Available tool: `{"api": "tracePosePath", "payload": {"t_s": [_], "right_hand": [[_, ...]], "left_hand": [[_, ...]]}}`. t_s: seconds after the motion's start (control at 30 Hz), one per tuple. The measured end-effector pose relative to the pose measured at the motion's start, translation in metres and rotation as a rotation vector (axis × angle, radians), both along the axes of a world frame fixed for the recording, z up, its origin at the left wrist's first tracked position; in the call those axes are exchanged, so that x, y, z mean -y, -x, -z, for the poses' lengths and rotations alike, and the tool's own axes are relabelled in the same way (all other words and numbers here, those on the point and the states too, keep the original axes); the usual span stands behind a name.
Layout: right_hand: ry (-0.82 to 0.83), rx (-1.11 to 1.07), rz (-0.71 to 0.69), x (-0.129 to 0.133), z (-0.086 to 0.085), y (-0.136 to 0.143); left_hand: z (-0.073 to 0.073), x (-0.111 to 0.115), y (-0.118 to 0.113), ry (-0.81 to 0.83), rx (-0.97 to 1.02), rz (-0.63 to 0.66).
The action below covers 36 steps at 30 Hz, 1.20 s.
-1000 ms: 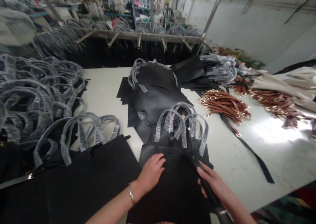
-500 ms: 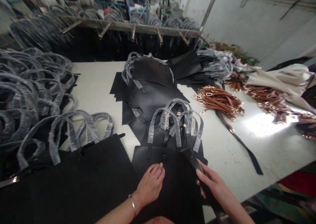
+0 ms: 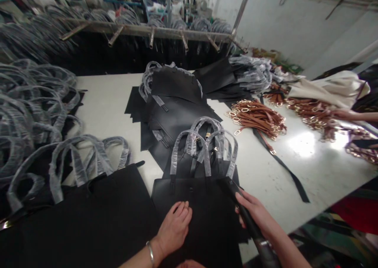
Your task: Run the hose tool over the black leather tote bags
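Observation:
My right hand (image 3: 251, 209) is wrapped round a black handheld tool (image 3: 248, 220), whose flat tip rests at the top right part of a black bag panel (image 3: 203, 216). My left hand (image 3: 175, 224) lies on the same panel, left of the tool, with its fingers curled together; whether anything small is between them is hidden. Plastic-wrapped handles (image 3: 191, 142) stand up from the panel's top edge, with gold hardware between them.
Black bags with wrapped handles (image 3: 32, 106) pile up at the left. Brown straps with gold clasps (image 3: 260, 118) lie at the right, near a black strap (image 3: 289, 173). Another person's arm (image 3: 354, 115) reaches in from the right. A metal rack (image 3: 136, 29) stands behind.
The view has shifted slightly to the right. The other person's arm has come in at the right edge. My left fingers have curled in more; my right hand keeps the tool near the panel's top.

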State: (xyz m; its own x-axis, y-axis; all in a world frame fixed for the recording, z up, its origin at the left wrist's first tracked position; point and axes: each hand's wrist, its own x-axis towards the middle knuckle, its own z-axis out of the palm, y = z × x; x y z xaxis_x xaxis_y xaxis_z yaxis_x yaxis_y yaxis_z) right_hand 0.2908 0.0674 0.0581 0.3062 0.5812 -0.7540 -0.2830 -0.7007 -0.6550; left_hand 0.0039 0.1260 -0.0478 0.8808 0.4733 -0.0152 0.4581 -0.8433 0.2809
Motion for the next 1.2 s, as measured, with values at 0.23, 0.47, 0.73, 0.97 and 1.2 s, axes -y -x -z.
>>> {"api": "tracePosePath", "payload": {"t_s": [0.23, 0.47, 0.73, 0.97, 1.2], "right_hand": [[0.092, -0.056, -0.051, 0.004, -0.003, -0.003], [-0.047, 0.083, -0.029, -0.027, -0.004, -0.001], [0.042, 0.056, -0.069, 0.006, -0.012, -0.009], [-0.068, 0.176, -0.092, -0.027, -0.001, 0.013], [-0.030, 0.140, -0.301, -0.015, -0.012, 0.040]], "left_hand": [[-0.006, 0.003, 0.009, 0.010, -0.014, 0.005], [-0.008, 0.001, 0.010, -0.005, -0.015, -0.010], [-0.008, 0.003, 0.011, -0.048, 0.054, -0.012], [0.001, 0.008, 0.005, -0.038, 0.082, -0.029], [0.004, 0.015, -0.040, -0.027, 0.140, -0.015]]}}
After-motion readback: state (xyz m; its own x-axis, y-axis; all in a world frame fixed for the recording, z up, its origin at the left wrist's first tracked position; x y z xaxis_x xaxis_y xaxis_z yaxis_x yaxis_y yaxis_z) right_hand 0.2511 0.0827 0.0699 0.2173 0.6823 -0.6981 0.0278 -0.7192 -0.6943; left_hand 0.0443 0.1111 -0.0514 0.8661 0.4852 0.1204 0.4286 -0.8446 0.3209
